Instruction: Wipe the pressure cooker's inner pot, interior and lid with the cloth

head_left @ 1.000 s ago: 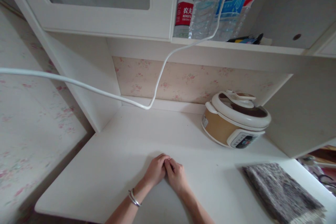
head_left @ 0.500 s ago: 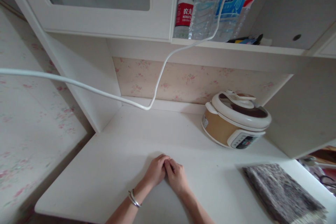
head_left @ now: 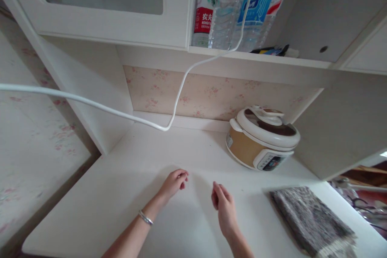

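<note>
My left hand [head_left: 173, 183] hovers just over the white counter [head_left: 115, 193], its fingers curled into a loose fist with nothing in them. A silver bracelet [head_left: 145, 217] circles that wrist. My right hand [head_left: 223, 206] is a short gap to the right, seen edge-on, with its fingers mostly stretched out and empty. The two hands do not touch. A tan and white rice cooker [head_left: 261, 142] stands behind and to the right of my right hand.
A folded grey speckled cloth [head_left: 311, 219] lies at the counter's right front. A white cable [head_left: 178, 96] hangs from the shelf and sweeps left across the view. Plastic water bottles [head_left: 225, 12] stand on the open shelf beside a white cabinet door [head_left: 99, 4].
My hands, pressed together on the counter before, have separated, the left moving slightly left and the right to the right. The camera has shifted a little.
</note>
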Action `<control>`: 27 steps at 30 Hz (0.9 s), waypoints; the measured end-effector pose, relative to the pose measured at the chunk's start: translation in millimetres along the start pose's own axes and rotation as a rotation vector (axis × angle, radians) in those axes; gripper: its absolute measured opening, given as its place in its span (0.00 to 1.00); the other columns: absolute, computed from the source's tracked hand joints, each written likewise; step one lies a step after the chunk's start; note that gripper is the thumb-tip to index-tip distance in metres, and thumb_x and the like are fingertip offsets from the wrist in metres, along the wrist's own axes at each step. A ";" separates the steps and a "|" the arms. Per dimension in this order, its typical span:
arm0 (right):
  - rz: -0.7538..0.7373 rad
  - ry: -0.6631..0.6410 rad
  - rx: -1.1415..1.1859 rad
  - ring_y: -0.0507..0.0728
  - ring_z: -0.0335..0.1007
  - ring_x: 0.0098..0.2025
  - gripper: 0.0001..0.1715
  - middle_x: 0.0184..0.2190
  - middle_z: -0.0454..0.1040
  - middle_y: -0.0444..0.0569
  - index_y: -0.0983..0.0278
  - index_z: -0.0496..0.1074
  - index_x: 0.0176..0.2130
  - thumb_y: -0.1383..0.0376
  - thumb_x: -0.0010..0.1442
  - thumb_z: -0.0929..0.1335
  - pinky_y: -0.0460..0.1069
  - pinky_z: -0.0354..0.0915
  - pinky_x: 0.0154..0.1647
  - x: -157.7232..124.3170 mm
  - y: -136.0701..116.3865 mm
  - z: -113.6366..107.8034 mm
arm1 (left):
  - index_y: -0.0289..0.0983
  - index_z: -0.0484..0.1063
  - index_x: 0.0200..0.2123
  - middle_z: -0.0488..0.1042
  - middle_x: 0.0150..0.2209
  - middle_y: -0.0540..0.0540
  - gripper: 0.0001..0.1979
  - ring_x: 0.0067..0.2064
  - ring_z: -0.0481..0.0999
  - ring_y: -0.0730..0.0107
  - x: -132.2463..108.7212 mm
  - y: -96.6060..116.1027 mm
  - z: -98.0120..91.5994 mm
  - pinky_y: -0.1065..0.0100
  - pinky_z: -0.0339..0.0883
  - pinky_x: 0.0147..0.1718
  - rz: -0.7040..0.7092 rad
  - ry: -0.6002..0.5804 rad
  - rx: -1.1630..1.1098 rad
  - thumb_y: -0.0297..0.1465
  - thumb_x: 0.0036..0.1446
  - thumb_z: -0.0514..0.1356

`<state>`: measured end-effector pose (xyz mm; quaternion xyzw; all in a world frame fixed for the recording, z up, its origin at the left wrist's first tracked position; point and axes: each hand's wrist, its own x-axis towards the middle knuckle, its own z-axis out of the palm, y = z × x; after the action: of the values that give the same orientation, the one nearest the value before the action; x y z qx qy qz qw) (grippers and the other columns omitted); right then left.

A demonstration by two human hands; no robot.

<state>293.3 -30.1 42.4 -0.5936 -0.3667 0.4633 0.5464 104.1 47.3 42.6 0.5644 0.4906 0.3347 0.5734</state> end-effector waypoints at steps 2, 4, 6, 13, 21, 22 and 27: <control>0.001 0.116 -0.025 0.49 0.48 0.21 0.28 0.16 0.56 0.39 0.62 0.61 0.21 0.44 0.56 0.67 0.45 0.47 0.21 -5.1 3.4 -37.1 | 0.35 0.72 0.38 0.73 0.34 0.46 0.13 0.28 0.71 0.74 15.4 21.6 6.9 0.71 0.62 0.27 -0.032 -0.052 -0.102 0.38 0.56 0.56; 0.013 0.224 -0.030 0.50 0.50 0.22 0.28 0.18 0.57 0.40 0.62 0.62 0.22 0.43 0.54 0.67 0.45 0.49 0.22 -12.7 14.8 -65.7 | 0.36 0.71 0.40 0.73 0.37 0.46 0.14 0.29 0.72 0.75 33.8 49.9 22.8 0.72 0.62 0.28 -0.032 -0.162 -0.203 0.39 0.56 0.58; -0.009 0.280 -0.081 0.51 0.52 0.23 0.28 0.19 0.58 0.40 0.62 0.62 0.23 0.42 0.55 0.66 0.46 0.52 0.24 -20.4 28.9 -79.8 | 0.37 0.69 0.42 0.73 0.37 0.47 0.15 0.29 0.72 0.75 55.1 81.0 46.5 0.72 0.63 0.28 -0.048 -0.291 -0.264 0.41 0.56 0.58; -0.240 0.038 -0.700 0.51 0.55 0.20 0.30 0.16 0.61 0.42 0.61 0.63 0.20 0.45 0.63 0.59 0.47 0.48 0.25 -23.8 40.3 -56.1 | 0.37 0.64 0.41 0.70 0.33 0.47 0.26 0.24 0.69 0.74 137.7 166.5 133.1 0.71 0.61 0.23 -0.148 -0.287 -0.211 0.55 0.60 0.47; -0.339 -0.016 -0.993 0.52 0.60 0.19 0.26 0.17 0.69 0.45 0.60 0.69 0.21 0.54 0.65 0.59 0.48 0.45 0.23 -22.6 33.1 -49.2 | 0.34 0.67 0.35 0.67 0.22 0.50 0.22 0.21 0.66 0.77 191.2 191.1 173.0 0.73 0.59 0.22 -0.101 -0.151 -0.177 0.47 0.65 0.47; -0.339 -0.012 -1.002 0.52 0.60 0.19 0.26 0.17 0.69 0.45 0.60 0.69 0.21 0.54 0.65 0.59 0.48 0.45 0.24 -22.4 33.5 -49.8 | 0.33 0.67 0.34 0.68 0.23 0.49 0.21 0.20 0.65 0.78 192.4 190.6 174.9 0.74 0.59 0.22 -0.082 -0.136 -0.185 0.45 0.65 0.48; -0.320 -0.004 -0.847 0.50 0.57 0.20 0.29 0.16 0.64 0.43 0.62 0.66 0.20 0.51 0.66 0.58 0.47 0.48 0.24 -22.4 36.1 -59.4 | 0.31 0.69 0.31 0.74 0.26 0.43 0.20 0.19 0.65 0.79 186.4 183.2 175.7 0.73 0.58 0.21 -0.015 -0.106 -0.204 0.41 0.65 0.48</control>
<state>340.4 -74.4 8.5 -0.7000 -0.6120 0.1832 0.3192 355.4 191.4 166.1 0.5166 0.4269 0.3482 0.6555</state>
